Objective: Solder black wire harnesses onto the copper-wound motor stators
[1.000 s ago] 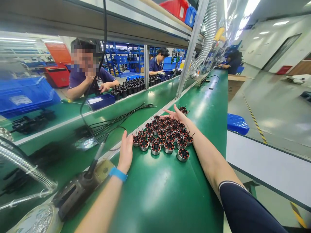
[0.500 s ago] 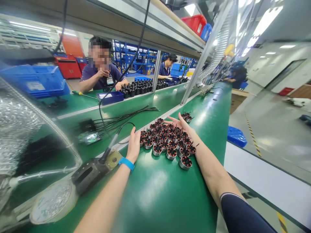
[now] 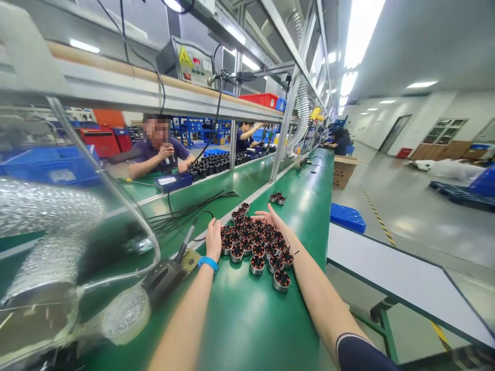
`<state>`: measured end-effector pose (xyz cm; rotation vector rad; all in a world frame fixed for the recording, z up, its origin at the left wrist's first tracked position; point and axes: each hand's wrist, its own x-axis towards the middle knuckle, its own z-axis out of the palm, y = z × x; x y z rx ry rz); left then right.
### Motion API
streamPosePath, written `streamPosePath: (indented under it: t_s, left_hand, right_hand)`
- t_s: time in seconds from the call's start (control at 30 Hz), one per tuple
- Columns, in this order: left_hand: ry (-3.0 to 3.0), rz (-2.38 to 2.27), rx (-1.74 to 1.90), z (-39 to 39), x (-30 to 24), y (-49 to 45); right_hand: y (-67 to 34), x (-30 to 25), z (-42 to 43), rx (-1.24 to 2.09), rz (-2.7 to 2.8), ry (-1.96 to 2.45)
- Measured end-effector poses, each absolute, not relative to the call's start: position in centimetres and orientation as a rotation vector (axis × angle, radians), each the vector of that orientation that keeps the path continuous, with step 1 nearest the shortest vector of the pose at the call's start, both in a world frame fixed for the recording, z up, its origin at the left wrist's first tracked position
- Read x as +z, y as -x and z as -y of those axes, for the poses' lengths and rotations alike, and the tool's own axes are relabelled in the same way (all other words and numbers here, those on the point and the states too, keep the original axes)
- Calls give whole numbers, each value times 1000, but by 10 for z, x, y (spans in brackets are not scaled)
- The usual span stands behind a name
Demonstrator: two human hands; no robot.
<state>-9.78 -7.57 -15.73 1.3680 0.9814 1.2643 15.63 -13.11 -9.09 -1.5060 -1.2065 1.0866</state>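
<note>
Several small round motor stators [image 3: 255, 239] with red windings stand packed together on the green bench [image 3: 247, 319]. My left hand [image 3: 213, 239], with a blue wristband, lies flat and open against the left side of the cluster. My right hand [image 3: 273, 219] is open at the cluster's far right edge, fingers stretched out, and my forearm runs along its right side. A few more stators [image 3: 277, 197] stand apart, farther along the bench.
A soldering iron in its stand [image 3: 170, 270] sits left of my left hand, with black cables [image 3: 193, 206] behind. A silver flexible duct [image 3: 42, 226] fills the left foreground. People work across the bench [image 3: 158, 147]. A blue bin [image 3: 347, 217] lies on the floor to the right.
The camera has lifted and pulled back, so the shelf and the hall show more. Both hands stay around the stator cluster, which now sits closer to me on the bench.
</note>
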Motion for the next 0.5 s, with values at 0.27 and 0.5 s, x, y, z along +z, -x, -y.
streamPosePath:
  t_s: [0.27,0.5]
  left_hand:
    - [-1367,-933,1252,91,-163,108]
    - [-1442,-922,1234,125,-159,135]
  right_hand:
    - [-138,-110,155,1257,1118,1219]
    - [-118,-125,163,1298,1034,1168]
